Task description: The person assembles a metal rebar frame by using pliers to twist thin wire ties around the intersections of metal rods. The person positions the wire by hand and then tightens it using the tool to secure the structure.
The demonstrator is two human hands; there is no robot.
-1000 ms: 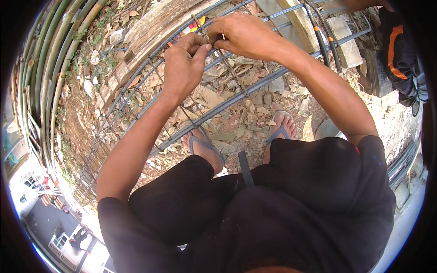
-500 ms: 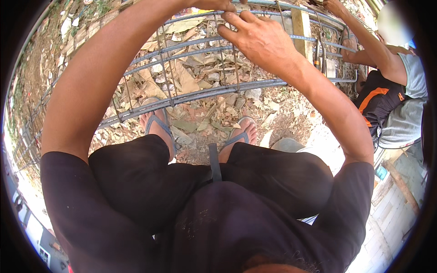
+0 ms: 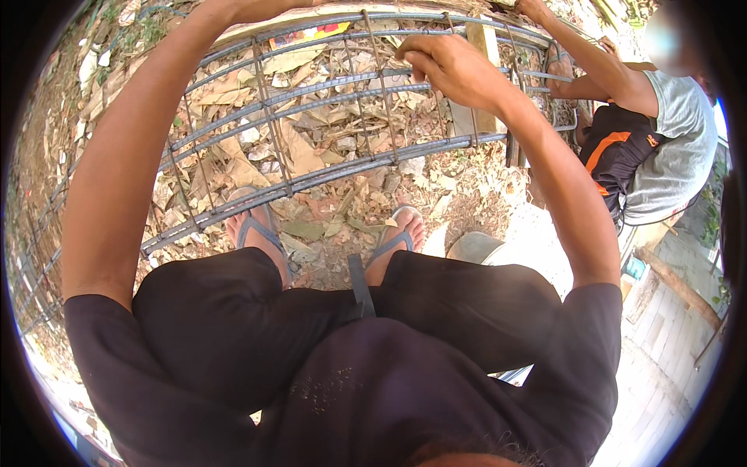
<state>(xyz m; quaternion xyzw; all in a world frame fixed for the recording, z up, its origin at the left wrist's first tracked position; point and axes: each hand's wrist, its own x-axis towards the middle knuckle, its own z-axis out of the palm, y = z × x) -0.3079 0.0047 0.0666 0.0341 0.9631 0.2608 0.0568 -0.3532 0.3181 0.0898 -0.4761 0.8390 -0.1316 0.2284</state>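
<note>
A long cage of steel rebar (image 3: 311,180), with thin rusty stirrups (image 3: 387,101) tied across it, lies in front of my feet. My right hand (image 3: 455,68) is at the cage's middle bars, fingers curled inward beside a stirrup. Whatever is between those fingers, if anything, is hidden. At the top edge only a sliver of my left hand (image 3: 299,3) shows beyond the far bar; its fingers are out of the picture.
A wooden post (image 3: 484,78) stands at the cage's right part. Farther right a co-worker in a grey shirt (image 3: 685,132) reaches toward the bars. Dry leaves (image 3: 299,148) and rubble cover the ground. My sandalled feet (image 3: 261,233) are close to the near bars.
My right hand has drawn back from the far bar to the middle bars, its fingers curling. My left hand has moved left and mostly out of the top edge. The view has shifted slightly.
</note>
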